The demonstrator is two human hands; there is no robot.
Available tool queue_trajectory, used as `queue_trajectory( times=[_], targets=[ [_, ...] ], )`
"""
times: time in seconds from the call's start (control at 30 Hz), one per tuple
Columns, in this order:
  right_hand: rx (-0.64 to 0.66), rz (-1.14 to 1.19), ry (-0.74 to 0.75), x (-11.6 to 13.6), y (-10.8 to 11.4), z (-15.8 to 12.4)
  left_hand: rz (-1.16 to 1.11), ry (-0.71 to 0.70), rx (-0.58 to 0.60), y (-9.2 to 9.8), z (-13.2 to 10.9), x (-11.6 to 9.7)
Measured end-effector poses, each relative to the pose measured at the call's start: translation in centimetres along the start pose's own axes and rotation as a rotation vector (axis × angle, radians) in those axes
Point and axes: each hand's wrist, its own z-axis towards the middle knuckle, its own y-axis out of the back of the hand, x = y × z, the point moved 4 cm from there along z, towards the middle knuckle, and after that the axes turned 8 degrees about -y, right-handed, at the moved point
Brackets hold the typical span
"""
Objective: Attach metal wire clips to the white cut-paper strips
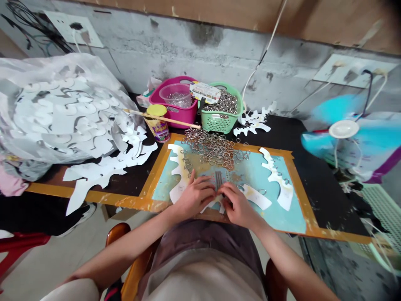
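My left hand (196, 195) and my right hand (237, 205) meet near the front edge of the blue mat, fingertips pinched close together. Whatever lies between the fingertips is too small and covered to make out. Under them shows part of a white cut-out piece with notched edges (216, 205). Just beyond the fingertips lies a small dark ridged strip (218, 179). Another white piece (257, 197) rests right of my right hand, and a curved one (179, 171) with metal rings along it lies left of it all. A heap of metal rings (216, 148) spreads behind.
A green basket (221, 121) of rings and a pink basket (181, 115) stand at the back, near a yellow-lidded tub (158, 125) with a stick across it. A bag of white pieces (62, 108) fills the left; a blue fan (344, 121) stands right. Another white piece (277, 177) lies on the mat.
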Motion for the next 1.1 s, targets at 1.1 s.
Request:
queue_trajectory(
  times=[1.1],
  targets=[
    [-0.086,-0.226,0.093,0.2,-1.1,-2.0,0.103,-0.070,0.107,1.4,0.2,-2.1]
  ],
)
